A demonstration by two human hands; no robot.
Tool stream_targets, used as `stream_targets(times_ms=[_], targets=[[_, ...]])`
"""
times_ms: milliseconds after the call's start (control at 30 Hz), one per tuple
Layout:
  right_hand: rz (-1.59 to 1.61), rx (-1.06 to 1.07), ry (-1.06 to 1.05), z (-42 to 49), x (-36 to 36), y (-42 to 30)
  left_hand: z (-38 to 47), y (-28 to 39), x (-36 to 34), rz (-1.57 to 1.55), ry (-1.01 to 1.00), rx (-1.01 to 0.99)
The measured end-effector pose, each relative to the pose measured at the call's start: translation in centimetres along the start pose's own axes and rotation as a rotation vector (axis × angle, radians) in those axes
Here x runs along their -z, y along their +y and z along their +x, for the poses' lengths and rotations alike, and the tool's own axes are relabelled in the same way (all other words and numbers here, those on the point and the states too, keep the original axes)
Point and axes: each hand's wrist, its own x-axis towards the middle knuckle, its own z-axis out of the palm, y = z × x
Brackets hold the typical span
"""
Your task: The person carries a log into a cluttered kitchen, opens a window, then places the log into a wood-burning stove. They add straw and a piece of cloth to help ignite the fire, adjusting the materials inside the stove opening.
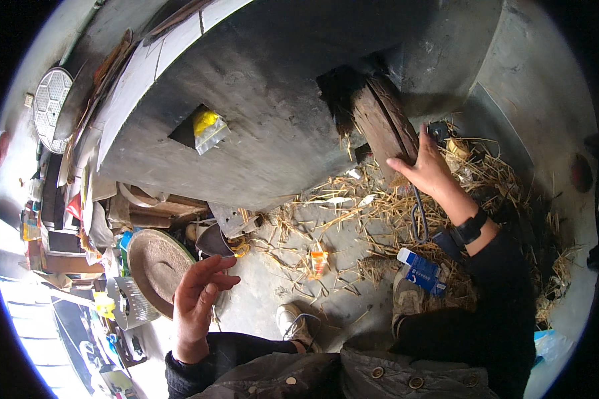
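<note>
A thick, split piece of firewood (pixel 382 124) slants out of a dark, sooty opening (pixel 334 95) in the cement stove wall (pixel 259 109). My right hand (pixel 429 167) grips its outer end, thumb across the near face and a finger along the right side; the other fingers are partly hidden. Below that hand, a bent metal rod (pixel 419 217) leans over the straw. My left hand (pixel 199 294) hangs in the air at the lower left, fingers loosely bent and apart, with nothing in it. A round, shallow tray-like disc (pixel 159 264) stands just behind it.
Loose straw (pixel 494 184) litters the floor on the right. A blue-and-white carton (pixel 422 272) lies by my right shoe (pixel 407 294), and an orange wrapper (pixel 318 262) lies mid-floor. A plastic bag with yellow contents (pixel 209 129) sits in a smaller wall opening. A perforated metal basket (pixel 132 301) stands at left.
</note>
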Motion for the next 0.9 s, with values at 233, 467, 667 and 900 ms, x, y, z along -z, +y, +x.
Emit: stream_targets(times_ms=[233,467,667,900], targets=[[0.036,-0.07,-0.088,0.7,-1.2,-0.2,-0.9,0.3,0.0,-0.005,-0.003,-0.017],[0.27,-0.017,-0.061,-2.4,-3.9,0.8,-1.0,0.2,0.4,0.003,0.009,0.002],[0.458,0.152,-0.056,-3.2,-4.1,3.6,-0.9,0.1,0.4,0.014,0.02,0.022],[0.49,0.109,-0.101,-2.5,-4.2,5.1,-0.5,0.1,-0.2,0.047,-0.008,0.025]])
